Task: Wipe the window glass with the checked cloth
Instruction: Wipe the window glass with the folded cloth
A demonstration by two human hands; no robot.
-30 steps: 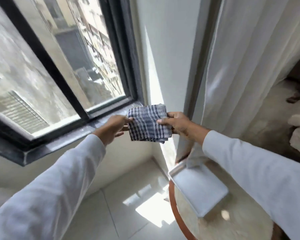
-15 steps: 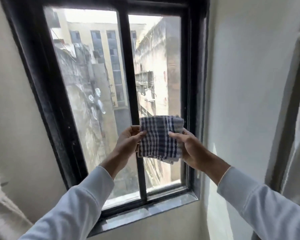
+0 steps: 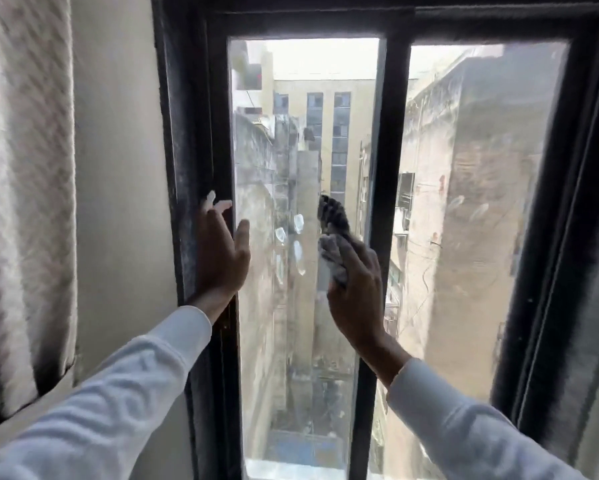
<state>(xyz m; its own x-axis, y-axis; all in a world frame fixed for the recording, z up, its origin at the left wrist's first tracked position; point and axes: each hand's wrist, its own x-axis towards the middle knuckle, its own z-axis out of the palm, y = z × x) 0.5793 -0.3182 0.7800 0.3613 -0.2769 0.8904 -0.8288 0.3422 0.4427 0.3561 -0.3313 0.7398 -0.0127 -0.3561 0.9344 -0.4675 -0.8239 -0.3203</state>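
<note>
Head view: right hand [image 3: 355, 282] presses the bunched checked cloth [image 3: 334, 221] against the left pane of window glass [image 3: 291, 140], fingers closed over the fabric just beside the black centre mullion [image 3: 384, 161]. Left hand [image 3: 221, 251] rests flat, fingers spread, on the dark window frame [image 3: 190, 133] at the pane's left edge. A pale curtain [image 3: 24, 168] hangs at far left.
</note>
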